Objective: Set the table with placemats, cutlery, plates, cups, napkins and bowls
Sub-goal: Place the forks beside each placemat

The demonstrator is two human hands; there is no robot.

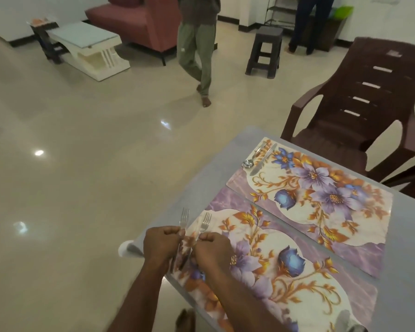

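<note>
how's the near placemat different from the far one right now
The far placemat has a spoon and knife lying at its end; the near placemat has neither. The hands, left hand and right hand, hold forks only over the near one. Both share the floral print.

You'll find nothing to read here: no words, labels, brands or numbers show on any surface in your view.

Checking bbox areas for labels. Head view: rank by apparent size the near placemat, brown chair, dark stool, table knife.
1. near placemat and brown chair: look alike in area; the placemat is nearer and cropped, so unranked.
2. dark stool
3. table knife, smallest, lying on the far placemat.
</note>
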